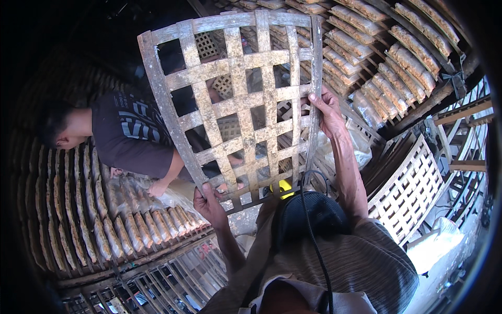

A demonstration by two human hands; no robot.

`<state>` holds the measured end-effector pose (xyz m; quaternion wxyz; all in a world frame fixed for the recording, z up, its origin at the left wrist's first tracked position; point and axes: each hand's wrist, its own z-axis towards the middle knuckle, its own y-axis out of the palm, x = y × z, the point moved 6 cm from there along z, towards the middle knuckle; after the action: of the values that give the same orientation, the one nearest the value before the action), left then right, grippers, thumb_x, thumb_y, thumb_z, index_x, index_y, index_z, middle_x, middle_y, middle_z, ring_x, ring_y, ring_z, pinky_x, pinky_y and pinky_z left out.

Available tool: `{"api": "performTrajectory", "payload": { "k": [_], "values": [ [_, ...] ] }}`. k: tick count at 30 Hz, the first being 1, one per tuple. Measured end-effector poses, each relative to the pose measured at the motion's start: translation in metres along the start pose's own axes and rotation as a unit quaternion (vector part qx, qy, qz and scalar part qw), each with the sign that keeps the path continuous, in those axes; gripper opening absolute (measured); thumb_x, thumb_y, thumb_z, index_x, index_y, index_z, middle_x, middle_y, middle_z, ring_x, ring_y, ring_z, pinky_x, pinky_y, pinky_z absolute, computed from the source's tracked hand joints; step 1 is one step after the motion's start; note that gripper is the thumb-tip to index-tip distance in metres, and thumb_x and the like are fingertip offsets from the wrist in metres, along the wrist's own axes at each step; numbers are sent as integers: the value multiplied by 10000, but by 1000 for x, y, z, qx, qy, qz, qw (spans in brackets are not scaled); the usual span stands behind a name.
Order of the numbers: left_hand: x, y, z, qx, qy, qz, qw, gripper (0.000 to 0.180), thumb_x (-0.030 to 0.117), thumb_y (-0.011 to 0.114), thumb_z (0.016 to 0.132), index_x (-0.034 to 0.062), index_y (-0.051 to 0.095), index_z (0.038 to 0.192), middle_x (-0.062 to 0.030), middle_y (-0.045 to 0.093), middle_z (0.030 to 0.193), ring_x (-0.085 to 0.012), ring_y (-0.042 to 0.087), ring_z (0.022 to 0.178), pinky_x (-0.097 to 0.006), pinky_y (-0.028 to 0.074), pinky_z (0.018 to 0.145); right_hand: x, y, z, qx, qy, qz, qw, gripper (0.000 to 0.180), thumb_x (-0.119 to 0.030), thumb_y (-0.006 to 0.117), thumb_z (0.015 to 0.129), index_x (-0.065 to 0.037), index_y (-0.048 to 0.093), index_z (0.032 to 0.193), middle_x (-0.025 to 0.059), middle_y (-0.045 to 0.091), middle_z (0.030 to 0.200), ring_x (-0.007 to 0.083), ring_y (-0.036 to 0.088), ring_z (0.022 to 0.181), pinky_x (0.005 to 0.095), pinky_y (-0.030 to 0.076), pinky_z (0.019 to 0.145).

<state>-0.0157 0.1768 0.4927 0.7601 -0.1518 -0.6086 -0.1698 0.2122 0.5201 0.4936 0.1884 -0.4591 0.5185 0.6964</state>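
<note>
Pale slabs [102, 235], left of woven panel [243, 99]: close rows, presumably to save room. Co-worker [133, 133]: left of panel, arm reaching toward slabs. Woven panel: raised, lattice facing camera. Second panel [405, 191]: right of first, tilted. Right hand [328, 112]: gripping panel's right rail. Left hand [210, 206]: gripping its lower-left corner. Opposed grips likely limit twisting.

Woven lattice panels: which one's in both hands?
The large mottled panel at top centre: left hand grips its lower-left corner, right hand its right edge. The paler panel at right touches neither hand.
</note>
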Motion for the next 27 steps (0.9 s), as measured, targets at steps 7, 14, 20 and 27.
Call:
{"api": "performTrajectory", "payload": {
  "k": [7,14,20,27],
  "values": [
    [0,-1,0,3,-9,0,1000,261,236,608,1075,41,634,903,22,520,646,-50,473,587,-231,347,564,2,-11,10,-20,-19,-43,999,215,-123,679,1016,-15,633,1196,61,719,955,127,709,759,301,658,661],
    [-1,-3,1,2,-6,4,1000,267,253,617,1070,45,643,905,30,513,638,-42,464,585,-227,348,572,3,-10,6,-2,-24,-24,999,256,-82,678,1004,0,613,1238,71,718,973,120,711,762,287,645,665],
    [0,-1,-1,18,-18,7,1000,283,262,619,1069,52,631,880,29,509,627,-46,466,587,-232,354,577,-1,-5,3,-20,-55,-46,997,303,-74,679,999,4,591,1277,88,730,1024,126,723,803,295,647,722],
    [-3,-3,0,24,-15,18,999,319,270,609,1074,57,597,836,21,518,629,-59,479,586,-235,369,581,-8,-1,-3,-66,-44,-56,995,342,-104,707,985,-6,605,1297,86,743,1030,151,735,841,302,640,766]
  ]
}}
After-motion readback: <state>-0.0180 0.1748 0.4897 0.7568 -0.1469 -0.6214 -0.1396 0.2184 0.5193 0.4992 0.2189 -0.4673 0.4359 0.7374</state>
